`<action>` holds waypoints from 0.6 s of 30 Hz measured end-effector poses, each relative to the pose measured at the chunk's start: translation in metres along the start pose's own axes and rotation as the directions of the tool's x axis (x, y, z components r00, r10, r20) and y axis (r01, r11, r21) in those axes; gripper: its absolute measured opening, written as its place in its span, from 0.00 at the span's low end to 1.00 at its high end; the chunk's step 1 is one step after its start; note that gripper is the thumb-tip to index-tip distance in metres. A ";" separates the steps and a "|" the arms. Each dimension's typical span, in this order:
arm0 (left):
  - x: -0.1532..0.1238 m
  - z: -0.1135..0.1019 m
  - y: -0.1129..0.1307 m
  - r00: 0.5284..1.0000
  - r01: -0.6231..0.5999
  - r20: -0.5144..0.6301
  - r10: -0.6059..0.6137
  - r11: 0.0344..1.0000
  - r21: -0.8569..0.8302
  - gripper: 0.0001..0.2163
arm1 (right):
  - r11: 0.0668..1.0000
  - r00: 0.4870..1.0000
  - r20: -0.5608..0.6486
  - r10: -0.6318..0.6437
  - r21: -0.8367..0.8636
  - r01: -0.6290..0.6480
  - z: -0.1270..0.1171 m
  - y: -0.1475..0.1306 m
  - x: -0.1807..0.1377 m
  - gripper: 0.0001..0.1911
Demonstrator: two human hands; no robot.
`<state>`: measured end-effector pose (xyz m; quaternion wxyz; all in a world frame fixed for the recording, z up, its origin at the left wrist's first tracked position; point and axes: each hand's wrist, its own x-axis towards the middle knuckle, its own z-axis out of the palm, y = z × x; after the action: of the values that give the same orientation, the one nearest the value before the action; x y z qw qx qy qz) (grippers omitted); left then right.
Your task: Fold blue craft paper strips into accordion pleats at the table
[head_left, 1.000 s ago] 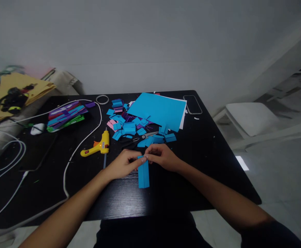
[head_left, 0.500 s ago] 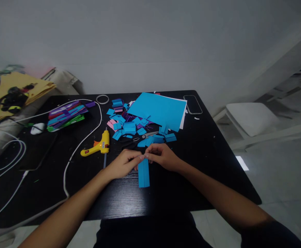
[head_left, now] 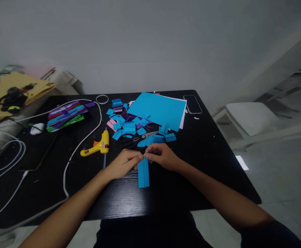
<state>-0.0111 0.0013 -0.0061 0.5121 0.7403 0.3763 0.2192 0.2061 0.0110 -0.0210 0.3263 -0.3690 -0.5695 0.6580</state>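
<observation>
A folded blue paper strip (head_left: 143, 174) lies lengthwise on the black table (head_left: 207, 165), pointing toward me. My left hand (head_left: 123, 162) and my right hand (head_left: 161, 156) meet at its far end, both pinching the top edge with fingertips pressed together. Just beyond my hands lies a heap of small folded blue, pink and purple paper pieces (head_left: 130, 125) with scissors (head_left: 140, 137) among them. A large blue paper sheet (head_left: 158, 109) rests behind the heap.
A yellow hot glue gun (head_left: 97, 146) lies left of my hands with its white cord (head_left: 75, 151) looping across the table. Coloured paper strips (head_left: 64, 115) are stacked at the far left. A phone (head_left: 192, 104), a tape ring (head_left: 102, 99) and a white stool (head_left: 251, 117) are nearby.
My fingertips have shifted slightly along the strip's top edge; the strip stays in almost the same place.
</observation>
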 end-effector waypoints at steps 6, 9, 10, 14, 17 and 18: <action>0.001 0.000 0.002 1.000 0.004 -0.011 -0.005 1.000 -0.011 0.22 | 1.000 1.000 0.011 0.003 0.015 -0.003 -0.001 -0.001 0.000 0.14; 0.001 0.000 0.000 1.000 -0.010 -0.024 0.010 1.000 0.005 0.21 | 1.000 1.000 0.010 0.002 0.002 -0.002 0.000 -0.002 -0.001 0.14; 0.001 0.000 -0.001 0.999 -0.017 -0.027 0.017 1.000 0.005 0.21 | 1.000 1.000 0.008 0.001 0.001 -0.001 0.000 -0.002 -0.001 0.14; 0.001 -0.001 -0.003 0.997 -0.047 -0.064 0.047 0.999 -0.006 0.18 | 1.000 1.000 0.002 0.005 0.009 -0.005 0.000 -0.002 -0.001 0.14; 0.000 -0.001 -0.003 0.994 -0.058 -0.090 0.060 0.998 0.032 0.17 | 1.000 1.000 -0.002 0.014 0.017 -0.014 0.000 -0.001 0.000 0.15; 0.000 -0.001 -0.003 0.994 -0.060 -0.093 0.064 0.997 0.046 0.17 | 1.000 1.000 -0.003 0.016 0.020 -0.016 0.000 -0.001 0.000 0.15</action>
<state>-0.0127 0.0027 -0.0082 0.4707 0.7513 0.3816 0.2615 0.2062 0.0110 -0.0202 0.3256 -0.3714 -0.5592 0.6659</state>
